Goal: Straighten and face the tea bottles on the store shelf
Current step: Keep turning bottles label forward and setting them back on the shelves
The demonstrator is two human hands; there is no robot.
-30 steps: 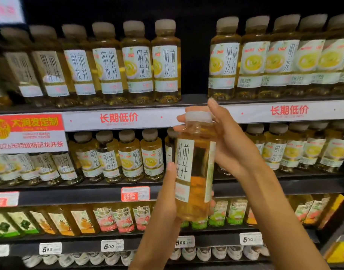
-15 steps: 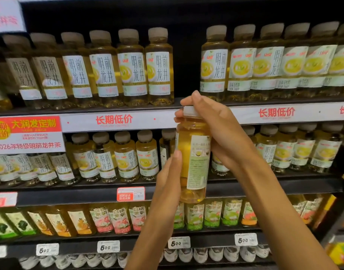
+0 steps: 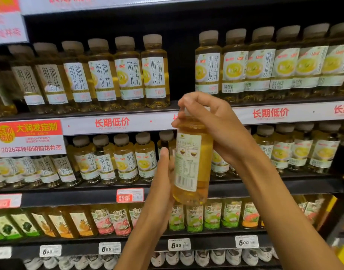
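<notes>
A person holds a tea bottle (image 3: 192,162) upright in front of a store shelf (image 3: 264,187), both bare hands on it. The right hand (image 3: 212,125) curls over the top, its fingers (image 3: 188,103) closed round the cap and neck so that the cap is almost hidden. The left hand (image 3: 164,176) is against the lower left side of the bottle, thumb pointing up along the glass-clear wall; its other fingers lie behind the bottle, and how tightly they wrap it cannot be told. The bottle is off the shelf, in the air before the middle row, with its back label of small print and a barcode turned to the camera.

Behind it, the upper row of tea bottles (image 3: 128,75) stands in a line, most showing the large black characters on white labels; a gap separates this group from a second group of bottles (image 3: 260,65) to the right, several of which show a yellow cup picture instead. The middle row (image 3: 124,160) holds more of the same tea on either side of the held bottle. A red and white promotional sign (image 3: 29,137) hangs on the shelf edge at left. Lower down stand bottles of fruit tea (image 3: 120,221) with pink and green labels, above white price tags (image 3: 179,244) reading 5.00.
</notes>
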